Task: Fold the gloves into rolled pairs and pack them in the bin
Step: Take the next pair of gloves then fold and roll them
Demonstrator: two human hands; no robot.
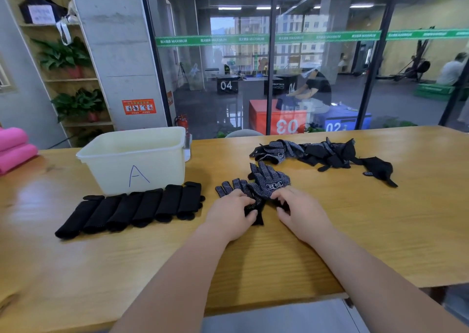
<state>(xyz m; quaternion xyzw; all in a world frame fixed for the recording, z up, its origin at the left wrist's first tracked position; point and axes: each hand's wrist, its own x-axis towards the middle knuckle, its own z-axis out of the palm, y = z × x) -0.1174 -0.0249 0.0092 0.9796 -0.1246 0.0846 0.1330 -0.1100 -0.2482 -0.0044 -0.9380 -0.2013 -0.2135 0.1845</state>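
Two black dotted gloves (264,183) lie overlapped on the wooden table (279,251) in front of me, fingers pointing away. My left hand (232,212) pinches their cuff end from the left. My right hand (298,211) grips the same cuff end from the right. A row of several rolled black glove pairs (132,209) lies to the left, just in front of the cream plastic bin (137,160) marked "A". A loose pile of black gloves (322,154) sits further back on the right.
Pink rolled foam (14,148) rests at the table's far left edge. A glass wall runs behind the table, with a shelf of plants at the back left. The table's near edge is close to my forearms.
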